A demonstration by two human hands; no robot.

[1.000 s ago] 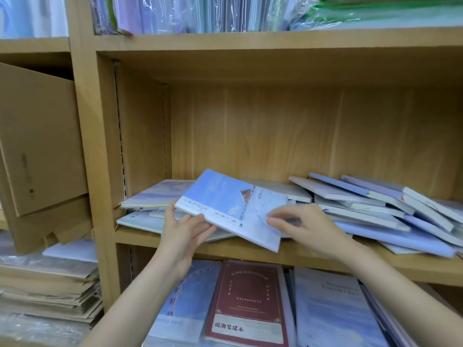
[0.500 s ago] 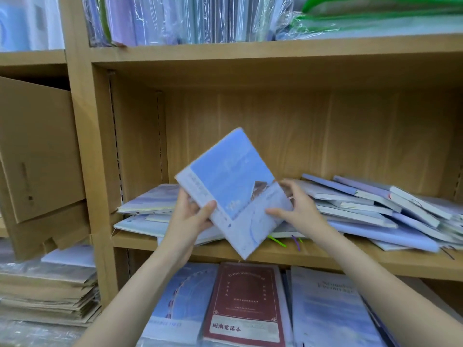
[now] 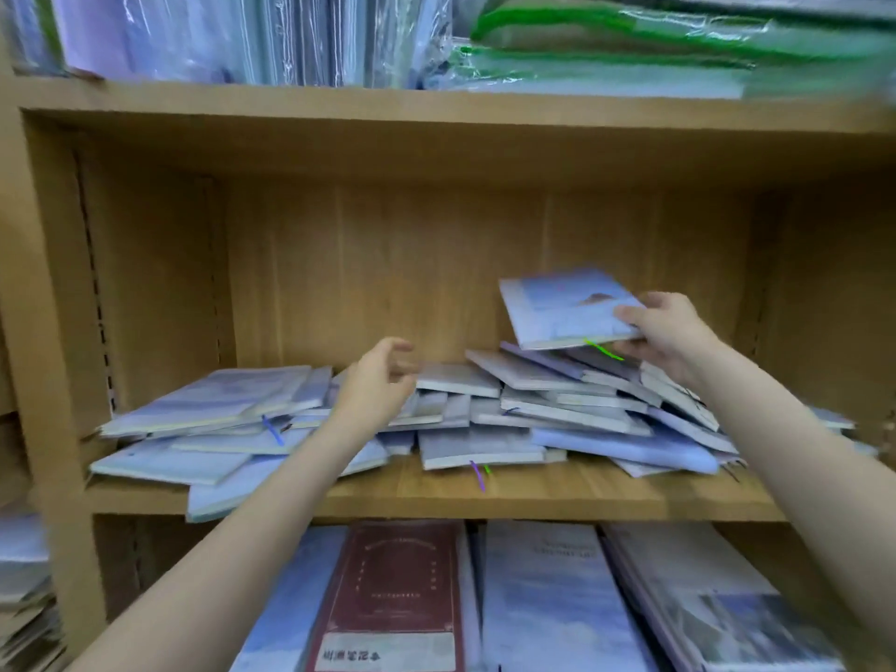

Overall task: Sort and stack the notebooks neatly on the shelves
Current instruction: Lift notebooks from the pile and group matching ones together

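Two bare arms reach up from the bottom of the frame. The left hand (image 3: 376,383) is near the middle. Its fingers are loosely curled and it holds nothing. The left arm runs down to the lower left corner. The right hand (image 3: 666,332) is higher, at the right of the frame. Its thumb is on top and its fingers are underneath, in a pinching grip. The right arm slopes down to the lower right edge.

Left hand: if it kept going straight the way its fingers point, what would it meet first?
Probably the grey-blue notebook atop the middle pile, just beyond the left hand, whose loosely curled fingers point right and inward. Depth is blurred, so contact can't be judged.
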